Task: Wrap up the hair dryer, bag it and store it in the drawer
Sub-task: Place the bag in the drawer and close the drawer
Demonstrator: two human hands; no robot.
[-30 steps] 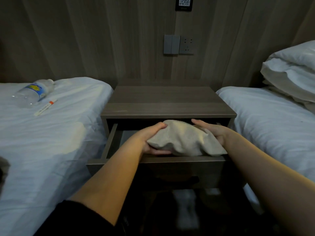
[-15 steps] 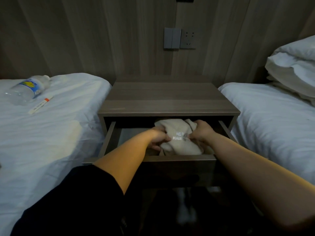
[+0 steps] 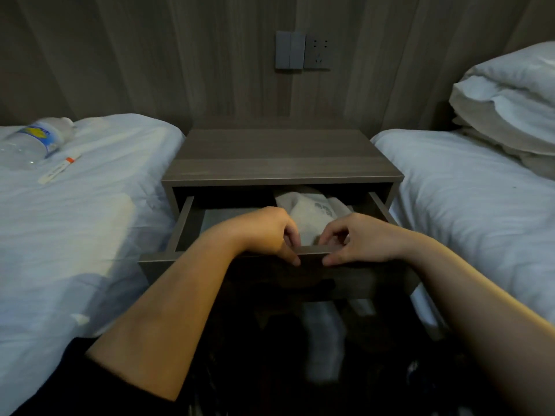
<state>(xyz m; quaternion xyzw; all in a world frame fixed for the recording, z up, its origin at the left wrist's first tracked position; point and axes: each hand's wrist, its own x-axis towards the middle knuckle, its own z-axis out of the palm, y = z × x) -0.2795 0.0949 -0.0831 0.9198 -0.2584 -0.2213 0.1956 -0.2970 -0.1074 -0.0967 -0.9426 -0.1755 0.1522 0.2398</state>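
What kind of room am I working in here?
Most likely a twin hotel or guest room: two white-sheeted beds, left bed and right bed, flank a nightstand, with stacked pillows and a wall switch and socket on wood panelling.

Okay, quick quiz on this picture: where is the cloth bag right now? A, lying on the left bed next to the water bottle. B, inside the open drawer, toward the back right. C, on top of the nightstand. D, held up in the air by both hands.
B: the cloth bag lies inside the open drawer, back right, while the left hand and right hand rest on the drawer's front edge.
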